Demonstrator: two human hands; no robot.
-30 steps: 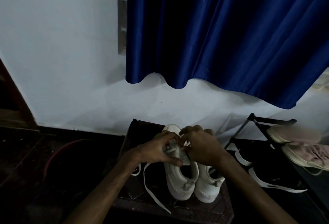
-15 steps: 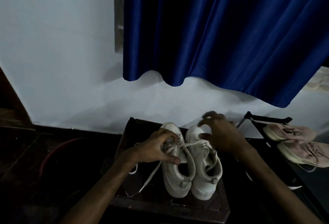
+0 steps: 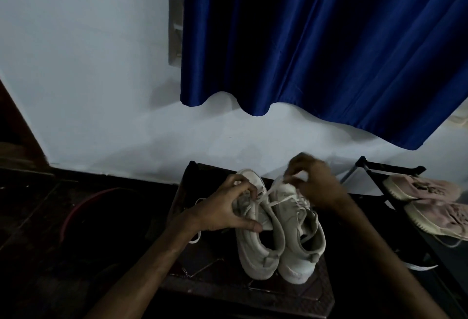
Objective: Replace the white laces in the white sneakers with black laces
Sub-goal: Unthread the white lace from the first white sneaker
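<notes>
Fingers [image 3: 296,169] of R hand [image 3: 319,187] pinch white lace [image 3: 274,185]; L hand [image 3: 222,212] grips left sneaker [image 3: 255,242].
Unlacing step, early on: it sits beside right sneaker [image 3: 298,242] on tabletop [image 3: 291,296]. Next, prob. draw lace clear of eyelets w/o snagging.

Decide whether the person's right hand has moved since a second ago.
Yes. The right hand has left the left sneaker, moving right and toward the wall, and now pinches a white lace above the right sneaker.
</notes>
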